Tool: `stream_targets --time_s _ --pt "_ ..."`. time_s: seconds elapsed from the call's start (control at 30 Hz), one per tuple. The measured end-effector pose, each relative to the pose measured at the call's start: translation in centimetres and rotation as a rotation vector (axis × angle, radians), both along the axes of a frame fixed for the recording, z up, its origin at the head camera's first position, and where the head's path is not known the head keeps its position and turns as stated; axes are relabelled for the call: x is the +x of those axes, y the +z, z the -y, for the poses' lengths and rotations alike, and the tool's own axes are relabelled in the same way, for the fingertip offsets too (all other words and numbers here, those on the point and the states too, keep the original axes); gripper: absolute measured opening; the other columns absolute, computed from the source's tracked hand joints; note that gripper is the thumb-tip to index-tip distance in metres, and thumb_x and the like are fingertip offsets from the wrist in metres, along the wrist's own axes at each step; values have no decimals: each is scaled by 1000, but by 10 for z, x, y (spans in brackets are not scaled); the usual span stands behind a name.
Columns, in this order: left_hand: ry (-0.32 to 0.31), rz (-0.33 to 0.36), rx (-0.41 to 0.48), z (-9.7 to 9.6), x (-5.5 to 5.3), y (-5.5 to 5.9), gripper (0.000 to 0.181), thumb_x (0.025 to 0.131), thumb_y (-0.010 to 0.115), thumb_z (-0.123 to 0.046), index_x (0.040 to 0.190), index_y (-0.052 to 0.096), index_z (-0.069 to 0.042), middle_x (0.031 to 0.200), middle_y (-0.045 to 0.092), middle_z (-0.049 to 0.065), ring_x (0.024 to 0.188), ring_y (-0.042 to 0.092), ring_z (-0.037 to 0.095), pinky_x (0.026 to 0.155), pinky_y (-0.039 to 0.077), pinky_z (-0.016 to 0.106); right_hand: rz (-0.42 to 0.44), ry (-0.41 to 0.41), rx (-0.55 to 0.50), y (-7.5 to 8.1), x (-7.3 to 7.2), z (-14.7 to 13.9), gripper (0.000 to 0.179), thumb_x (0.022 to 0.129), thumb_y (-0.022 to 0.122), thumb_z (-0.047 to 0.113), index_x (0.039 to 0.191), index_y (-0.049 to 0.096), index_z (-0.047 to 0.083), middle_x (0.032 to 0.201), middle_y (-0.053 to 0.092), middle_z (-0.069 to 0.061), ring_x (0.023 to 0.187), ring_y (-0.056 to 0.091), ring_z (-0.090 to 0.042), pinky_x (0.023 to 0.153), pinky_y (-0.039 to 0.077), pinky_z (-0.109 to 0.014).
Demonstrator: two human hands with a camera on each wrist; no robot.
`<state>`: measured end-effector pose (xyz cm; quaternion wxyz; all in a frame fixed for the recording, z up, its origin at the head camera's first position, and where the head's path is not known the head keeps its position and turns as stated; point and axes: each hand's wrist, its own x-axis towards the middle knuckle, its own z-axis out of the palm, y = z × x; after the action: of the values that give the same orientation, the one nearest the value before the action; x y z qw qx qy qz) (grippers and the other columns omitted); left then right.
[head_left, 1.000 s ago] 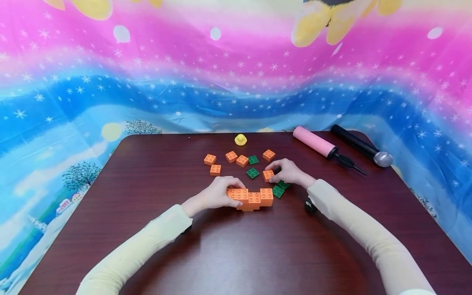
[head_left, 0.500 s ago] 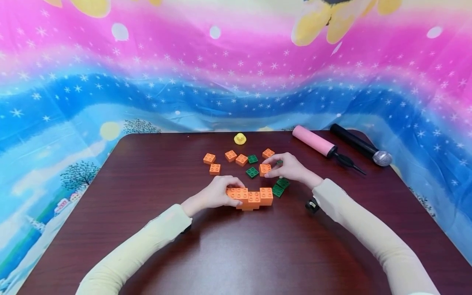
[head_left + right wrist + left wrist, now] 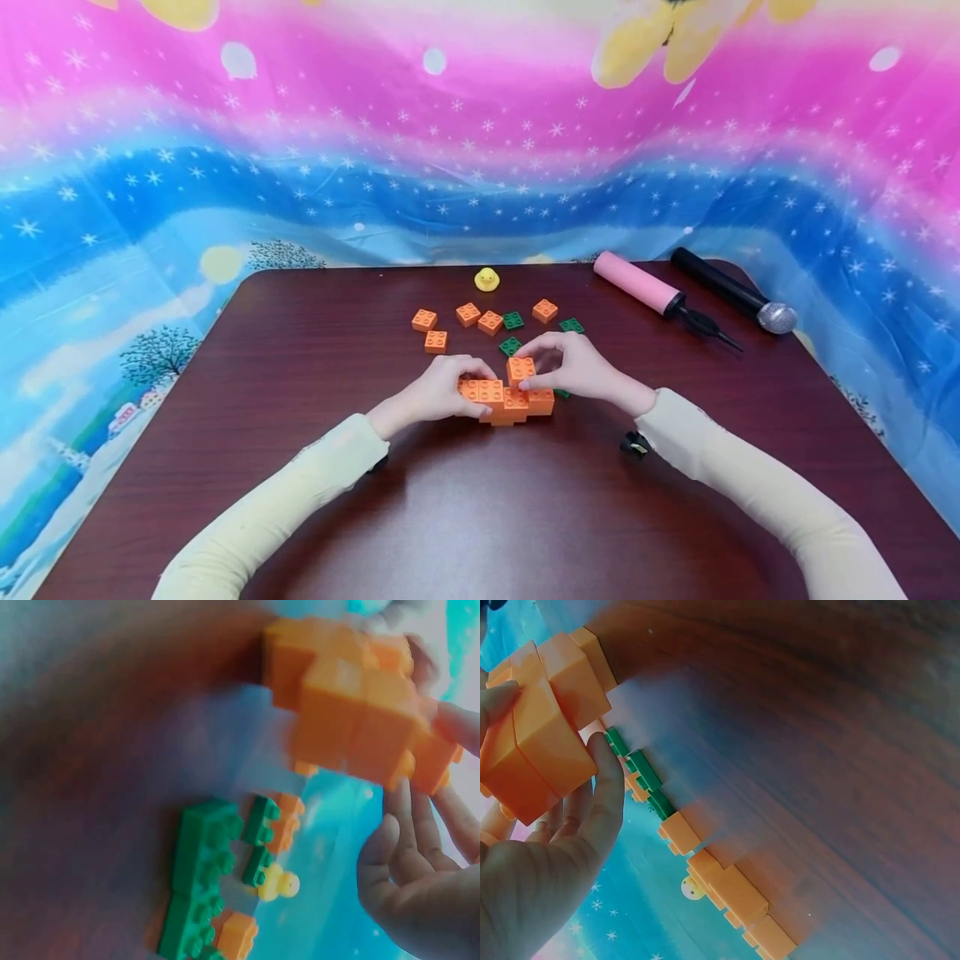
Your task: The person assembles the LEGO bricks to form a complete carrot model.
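Note:
My left hand (image 3: 441,393) grips the left end of a built-up row of orange toy bricks (image 3: 516,406) low over the middle of the table. The left wrist view shows thumb and fingers on either side of that brick build (image 3: 544,731). Between thumb and fingers, my right hand (image 3: 581,367) pinches a single orange brick (image 3: 521,369), studs up. This brick is at the top of the build's right half; whether it touches the studs below I cannot tell. In the right wrist view the held brick (image 3: 435,759) appears beyond the stepped build (image 3: 356,712).
Behind the hands lie several loose orange bricks (image 3: 436,342) and green bricks (image 3: 512,320). A yellow rubber duck (image 3: 487,280) sits near the back edge. At the back right are a pink hand pump (image 3: 637,283) and a black microphone (image 3: 731,290). Patterned cloth (image 3: 480,167) hangs behind the table.
My right hand has lifted the orange brick from beside the green bricks and carried it left and nearer, over the build. My left hand stays on the build.

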<state>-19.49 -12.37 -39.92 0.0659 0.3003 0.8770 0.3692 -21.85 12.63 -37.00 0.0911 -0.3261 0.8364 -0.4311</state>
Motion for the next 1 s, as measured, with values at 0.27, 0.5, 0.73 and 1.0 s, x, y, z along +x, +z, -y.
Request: stream_targets --time_s 0.27,0.5,0.73,1.0 --pt "-5 -2 9 0 1 -1 36 74 80 -24 106 68 -14 102 67 0 89 54 13 79 46 27 -22 -7 -7 -8 10 5 36 75 82 20 108 71 10 101 71 -4 86 64 -16 77 55 -32" --pt "-7 -7 7 0 0 0 35 74 80 -23 106 68 -15 101 67 -1 87 54 13 78 45 26 -37 -13 2 -11 13 5 37 76 82 22 109 71 10 103 71 -4 90 62 -18 79 54 -36" --pt "-11 -9 17 1 0 -1 35 74 80 -22 105 68 -14 101 67 0 88 55 13 78 46 26 -94 -9 15 -18 14 8 34 74 83 21 105 72 12 99 71 -1 87 59 -14 77 52 -35" --pt "-12 -14 23 1 -1 -2 35 74 81 -23 106 68 -15 101 67 -1 87 55 12 77 46 25 -110 -12 49 -21 14 8 33 73 83 25 103 72 14 98 70 1 87 58 -13 77 50 -32"
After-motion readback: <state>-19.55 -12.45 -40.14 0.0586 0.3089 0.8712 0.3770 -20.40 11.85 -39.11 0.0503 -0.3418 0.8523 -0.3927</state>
